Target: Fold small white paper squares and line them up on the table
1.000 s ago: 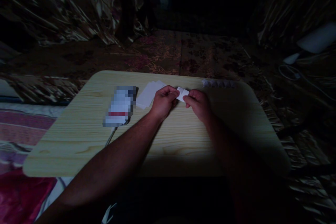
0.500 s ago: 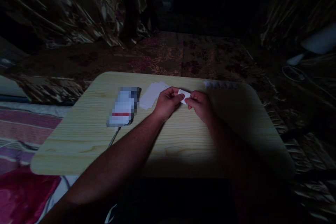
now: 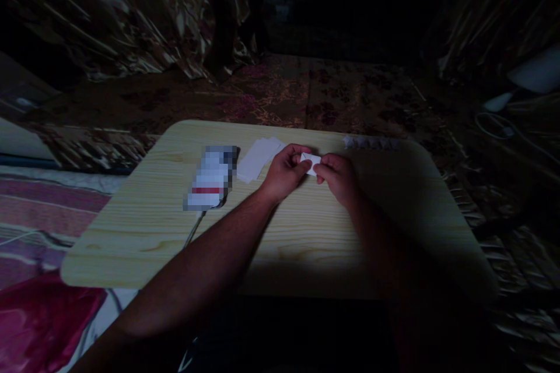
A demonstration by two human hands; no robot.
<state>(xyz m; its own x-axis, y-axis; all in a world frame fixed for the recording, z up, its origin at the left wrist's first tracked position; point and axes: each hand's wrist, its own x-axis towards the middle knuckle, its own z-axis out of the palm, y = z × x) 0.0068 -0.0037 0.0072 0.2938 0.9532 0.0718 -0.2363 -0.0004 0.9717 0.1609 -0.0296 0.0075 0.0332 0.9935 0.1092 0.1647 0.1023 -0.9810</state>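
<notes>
A small folded piece of white paper (image 3: 311, 161) is pinched between both my hands, above the middle of the wooden table (image 3: 219, 268). My left hand (image 3: 286, 172) grips its left side, thumb pressed on the front. At its right side, my right hand (image 3: 338, 175) closes with thumb and fingers. A fold line shows across the paper's upper part; its edges are partly hidden by my fingers. Just left of my left hand lies a stack of white paper strips (image 3: 257, 158). Several small folded paper pieces (image 3: 371, 143) stand in a row along the far right edge.
A blurred-out, phone-like device (image 3: 210, 178) with a cable (image 3: 193, 230) lies left of the paper stack. Patterned cloth (image 3: 280, 90) covers the surface beyond the table. Striped bedding (image 3: 44, 204) is at the left, and a white lamp-like object (image 3: 536, 73) at the right.
The view has shifted slightly, so everything sits a little further right. Both hands still hold the paper; its tilt has levelled slightly and the right fingers have shifted a little.
</notes>
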